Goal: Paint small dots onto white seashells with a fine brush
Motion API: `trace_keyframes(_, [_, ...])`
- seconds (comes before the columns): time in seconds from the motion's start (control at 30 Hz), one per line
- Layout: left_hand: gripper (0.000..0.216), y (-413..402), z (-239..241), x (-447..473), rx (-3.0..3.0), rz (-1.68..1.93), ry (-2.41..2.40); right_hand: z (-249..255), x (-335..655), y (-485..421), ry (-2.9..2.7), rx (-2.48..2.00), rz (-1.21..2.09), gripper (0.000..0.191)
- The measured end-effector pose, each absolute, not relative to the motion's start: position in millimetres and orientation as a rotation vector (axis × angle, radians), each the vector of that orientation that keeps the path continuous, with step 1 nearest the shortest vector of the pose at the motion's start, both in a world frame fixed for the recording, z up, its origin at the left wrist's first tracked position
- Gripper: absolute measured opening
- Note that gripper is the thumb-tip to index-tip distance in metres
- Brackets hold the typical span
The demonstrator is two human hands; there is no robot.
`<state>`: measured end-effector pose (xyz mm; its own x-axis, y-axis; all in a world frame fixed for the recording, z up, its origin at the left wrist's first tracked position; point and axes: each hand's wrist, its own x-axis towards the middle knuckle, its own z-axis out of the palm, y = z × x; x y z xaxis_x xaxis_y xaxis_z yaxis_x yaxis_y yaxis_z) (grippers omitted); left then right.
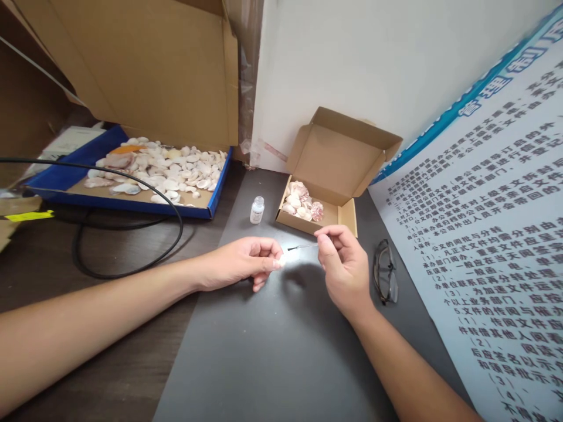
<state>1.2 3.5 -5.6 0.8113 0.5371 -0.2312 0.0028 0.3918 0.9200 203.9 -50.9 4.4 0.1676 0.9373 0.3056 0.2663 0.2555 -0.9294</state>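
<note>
Pinched between the fingertips of my left hand (248,264) is a small whitish seashell (282,259), mostly covered by the fingers. My right hand (345,266) is closed on the end of a thin brush (303,247), whose dark tip points left and stops close to the shell. Whether the tip touches the shell I cannot tell. Beyond my left hand stands an uncapped small glass bottle (257,211) with a white label. Behind my right hand, an open small cardboard box (349,220) holds several white and pinkish seashells (301,202).
A blue-edged cardboard tray (185,211) full of shells lies at the back left under a raised lid. A black cable (176,246) loops in front of it. Folded glasses (383,272) lie right of my right hand, beside a printed poster (497,234) on the wall.
</note>
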Motion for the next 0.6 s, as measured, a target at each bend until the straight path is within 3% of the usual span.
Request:
trace_keyframes(0.27, [0.03,3.1,-4.0,1.1,1.133,0.361,0.568,10.1,204.3,-51.0,-1.395,-1.307,0.656,0.01])
trace_keyframes(0.6, [0.03,2.9,-3.8,1.3,1.123,0.365,0.573,8.0,205.1,-51.0,-1.319,-1.147,0.977,0.022])
